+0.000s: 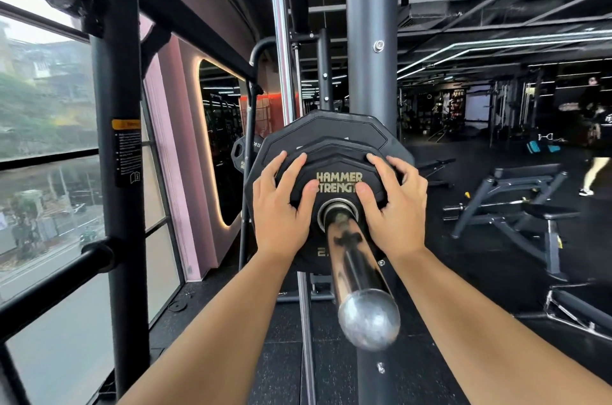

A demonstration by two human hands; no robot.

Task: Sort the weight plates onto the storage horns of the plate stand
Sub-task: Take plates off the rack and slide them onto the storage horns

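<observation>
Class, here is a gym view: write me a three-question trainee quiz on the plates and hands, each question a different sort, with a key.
1. True or false: both hands grip the small front plate.
2. Which item passes through that plate's centre hole? A) a rope B) the chrome horn C) a strap
3. Fill in: behind the small plate sits a ____ plate.

Key: 1 true, the left hand and right hand hold its edges. 2 B. 3 larger.
</observation>
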